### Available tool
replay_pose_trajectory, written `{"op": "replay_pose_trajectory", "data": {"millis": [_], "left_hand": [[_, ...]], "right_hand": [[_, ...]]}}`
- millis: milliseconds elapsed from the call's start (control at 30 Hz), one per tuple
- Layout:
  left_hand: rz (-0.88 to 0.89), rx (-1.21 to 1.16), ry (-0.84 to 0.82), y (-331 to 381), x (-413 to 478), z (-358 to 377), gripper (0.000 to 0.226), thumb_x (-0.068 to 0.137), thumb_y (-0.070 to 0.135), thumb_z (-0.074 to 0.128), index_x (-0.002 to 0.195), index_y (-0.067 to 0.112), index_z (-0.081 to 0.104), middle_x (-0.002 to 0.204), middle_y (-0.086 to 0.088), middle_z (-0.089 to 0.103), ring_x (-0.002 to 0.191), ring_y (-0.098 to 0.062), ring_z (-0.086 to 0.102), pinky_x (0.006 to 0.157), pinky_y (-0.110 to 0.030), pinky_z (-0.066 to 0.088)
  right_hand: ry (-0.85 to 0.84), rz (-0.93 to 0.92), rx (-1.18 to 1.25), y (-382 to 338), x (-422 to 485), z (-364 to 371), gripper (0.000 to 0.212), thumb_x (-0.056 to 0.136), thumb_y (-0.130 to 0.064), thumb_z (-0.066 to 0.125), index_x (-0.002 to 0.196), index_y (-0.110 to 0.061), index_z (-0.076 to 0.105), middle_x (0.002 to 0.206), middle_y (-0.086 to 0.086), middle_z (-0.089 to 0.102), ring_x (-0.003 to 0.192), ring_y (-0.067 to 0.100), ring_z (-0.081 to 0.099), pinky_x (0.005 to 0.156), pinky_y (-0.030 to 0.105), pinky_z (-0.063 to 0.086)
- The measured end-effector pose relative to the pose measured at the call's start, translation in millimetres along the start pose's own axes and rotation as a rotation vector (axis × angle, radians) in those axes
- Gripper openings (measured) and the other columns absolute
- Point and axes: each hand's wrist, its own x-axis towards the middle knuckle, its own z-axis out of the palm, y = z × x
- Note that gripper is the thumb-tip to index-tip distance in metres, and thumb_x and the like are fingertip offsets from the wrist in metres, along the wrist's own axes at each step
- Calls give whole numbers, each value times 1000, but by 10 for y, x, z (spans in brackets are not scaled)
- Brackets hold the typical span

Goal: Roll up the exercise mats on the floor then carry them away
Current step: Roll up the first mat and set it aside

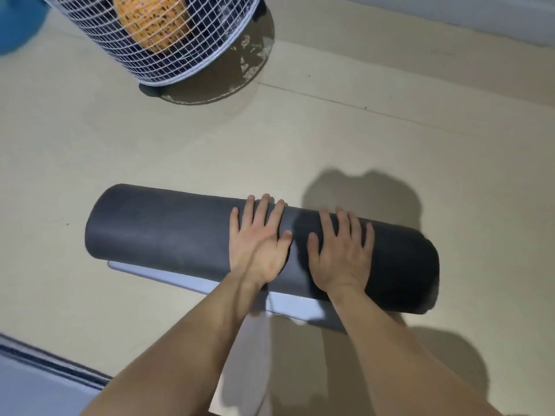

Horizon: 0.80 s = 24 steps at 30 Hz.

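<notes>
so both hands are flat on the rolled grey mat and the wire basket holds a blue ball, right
The ball in the wire basket is orange, not blue; the head view shows it. The left hand and right hand do lie flat on the rolled grey mat.

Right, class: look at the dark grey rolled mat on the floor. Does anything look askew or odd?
Nothing looks spilled or damaged. A pale flat strip sticks out from under the dark grey rolled foam mat on its near side, so the roll seems unfinished. The left hand and right hand rest flat on top.
</notes>
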Motion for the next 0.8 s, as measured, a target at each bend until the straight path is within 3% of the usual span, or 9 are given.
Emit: {"op": "replay_pose_trajectory", "data": {"millis": [100,233,333,433,633,800], "left_hand": [[-158,15,129,-531,-46,-113,64,99,48,25,160,29,30,169,-3,24,157,-29,14,125,-49,3],[-194,113,70,-745,25,2,67,95,55,23,160,37,27,171,-2,18,157,-31,5,125,-52,2],[-174,121,91,-734,26,26,67,95,55,26,159,35,31,170,-3,22,157,-31,9,125,-53,5],[-165,115,102,-788,-7,44,67,96,55,25,159,34,31,170,-3,22,157,-31,10,125,-52,5],[-278,79,151,-535,-294,99,64,103,52,19,164,32,21,173,-3,12,158,-33,5,125,-50,4],[-395,-29,150,-309,-468,99,60,109,47,20,165,33,7,173,1,-6,159,-29,-9,126,-49,-1]], "right_hand": [[48,5,-8,-1,63,84,64,95,-51,26,151,-27,46,154,8,47,143,30,36,120,58,19],[98,-1,-6,-52,92,111,64,96,-51,28,150,-22,46,152,10,48,142,33,39,118,59,19],[85,-261,-59,-90,-6,79,70,97,-53,28,158,-20,38,162,13,39,149,33,34,121,58,15],[62,-511,-132,-179,-113,171,74,96,-58,28,163,-28,25,170,15,21,155,34,23,123,59,16],[84,-495,-120,-164,-83,213,75,91,-55,31,161,-29,31,167,17,27,153,36,27,119,61,20],[82,-533,-142,-145,-48,260,73,96,-56,26,164,-32,13,171,13,8,156,34,10,121,61,12]]}}
